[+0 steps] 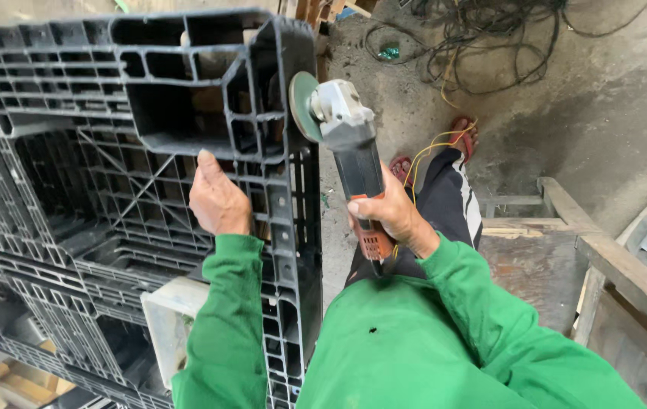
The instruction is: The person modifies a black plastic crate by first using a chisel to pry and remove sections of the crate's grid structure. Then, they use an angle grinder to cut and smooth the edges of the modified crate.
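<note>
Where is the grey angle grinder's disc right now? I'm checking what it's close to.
In the head view, the grey angle grinder, held in the right hand, has its disc at upper centre, against the right edge of the black plastic pallet.

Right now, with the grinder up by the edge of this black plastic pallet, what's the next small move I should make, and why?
Probably ease the disc a touch left onto the pallet's edge rib. The angle grinder sits firmly in your right hand, its disc right beside that rib, though contact is unclear. Your left hand steadies the black plastic pallet lower down, apart from the disc.
</note>
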